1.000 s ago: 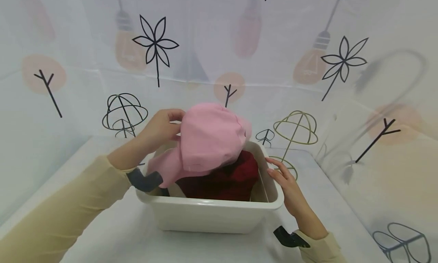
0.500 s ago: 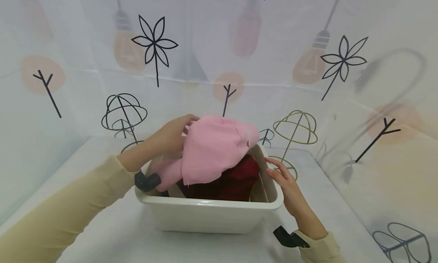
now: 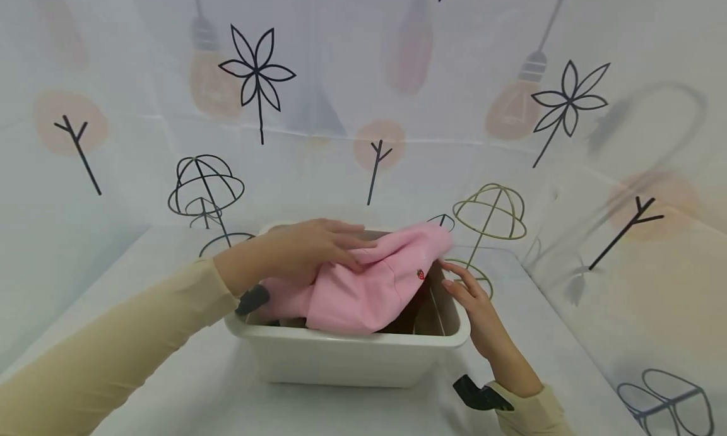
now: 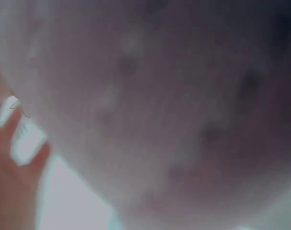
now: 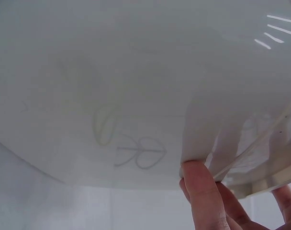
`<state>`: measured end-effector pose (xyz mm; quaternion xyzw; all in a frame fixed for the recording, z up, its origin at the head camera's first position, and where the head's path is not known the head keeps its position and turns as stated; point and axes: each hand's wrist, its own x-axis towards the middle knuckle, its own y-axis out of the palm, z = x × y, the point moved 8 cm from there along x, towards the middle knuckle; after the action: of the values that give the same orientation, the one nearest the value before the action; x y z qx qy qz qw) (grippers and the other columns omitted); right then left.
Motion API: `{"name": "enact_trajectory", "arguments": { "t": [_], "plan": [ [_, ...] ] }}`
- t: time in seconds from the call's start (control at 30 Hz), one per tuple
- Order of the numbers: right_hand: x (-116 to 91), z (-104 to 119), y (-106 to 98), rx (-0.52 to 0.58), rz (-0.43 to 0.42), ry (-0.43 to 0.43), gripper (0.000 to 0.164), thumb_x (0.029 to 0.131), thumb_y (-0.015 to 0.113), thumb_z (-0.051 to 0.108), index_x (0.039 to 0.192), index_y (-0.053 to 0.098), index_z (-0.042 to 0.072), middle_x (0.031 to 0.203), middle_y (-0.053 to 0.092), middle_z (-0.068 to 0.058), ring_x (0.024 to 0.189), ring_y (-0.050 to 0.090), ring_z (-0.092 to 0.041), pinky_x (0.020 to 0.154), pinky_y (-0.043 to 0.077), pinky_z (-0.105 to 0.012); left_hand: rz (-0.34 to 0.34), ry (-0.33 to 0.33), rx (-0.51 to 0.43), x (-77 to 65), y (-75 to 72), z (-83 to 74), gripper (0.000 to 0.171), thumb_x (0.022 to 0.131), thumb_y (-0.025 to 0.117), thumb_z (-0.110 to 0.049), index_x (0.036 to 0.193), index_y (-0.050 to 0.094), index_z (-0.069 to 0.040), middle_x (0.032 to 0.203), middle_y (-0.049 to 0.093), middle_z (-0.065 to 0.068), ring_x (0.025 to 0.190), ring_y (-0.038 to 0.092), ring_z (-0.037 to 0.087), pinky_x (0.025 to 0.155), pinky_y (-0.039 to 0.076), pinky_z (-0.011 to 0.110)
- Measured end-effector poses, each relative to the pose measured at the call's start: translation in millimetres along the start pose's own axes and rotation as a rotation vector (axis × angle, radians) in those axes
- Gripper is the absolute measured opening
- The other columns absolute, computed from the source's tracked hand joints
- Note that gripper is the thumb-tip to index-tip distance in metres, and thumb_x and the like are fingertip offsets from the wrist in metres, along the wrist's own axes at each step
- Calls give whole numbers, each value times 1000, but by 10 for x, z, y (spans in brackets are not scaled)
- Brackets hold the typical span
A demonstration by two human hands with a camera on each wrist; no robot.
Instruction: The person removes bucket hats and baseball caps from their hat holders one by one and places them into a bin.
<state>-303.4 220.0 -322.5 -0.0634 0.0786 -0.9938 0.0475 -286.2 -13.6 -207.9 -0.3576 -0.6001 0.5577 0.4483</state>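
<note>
A pink cloth cap [image 3: 354,300] with a small strawberry on it lies bunched in the white plastic bin [image 3: 346,360], and its right side rises above the rim. My left hand [image 3: 301,250] rests on the cap from the left, fingers stretched over the fabric and thumb out of sight. Blurred pinkish fabric [image 4: 136,96] fills most of the left wrist view. My right hand [image 3: 479,313] touches the bin's right side at the rim with its fingertips. In the right wrist view, fingers [image 5: 203,191] press against the bin's glossy outer wall [image 5: 150,91].
The bin stands on a pale table [image 3: 182,373], with a patterned cloth backdrop [image 3: 341,76] behind and at the sides. Dark contents [image 3: 406,316] show under the cap, inside the bin's right part. Black bands [image 3: 483,395] sit at both wrists.
My left hand has moved down and to the right with the pink cap, which has sunk and flattened into the bin. The dark red cloth beneath is now mostly covered. My right hand stays put.
</note>
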Motion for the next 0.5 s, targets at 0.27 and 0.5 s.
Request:
{"name": "enact_trajectory", "arguments": {
  "t": [0.27, 0.5],
  "plan": [
    [6, 12, -3, -8, -4, 0, 46, 99, 45, 26, 140, 35, 9, 143, 28, -10, 125, 27, -29, 102, 22, -56, 347, -207, -336, -36, 225, 155, 76, 75, 66, -26, 145, 36, -18, 154, 13, -1, 139, 12, 14, 108, 21, 33],
    [27, 11, 2, -16, -10, 10, 46, 98, 45, 27, 140, 35, 9, 141, 28, -12, 124, 30, -30, 99, 28, -53, 288, -258, -62, 70, 296, 340, 109, 62, 79, -29, 148, 13, -35, 151, 4, -22, 137, 9, 5, 108, 21, 31]
  ]
}}
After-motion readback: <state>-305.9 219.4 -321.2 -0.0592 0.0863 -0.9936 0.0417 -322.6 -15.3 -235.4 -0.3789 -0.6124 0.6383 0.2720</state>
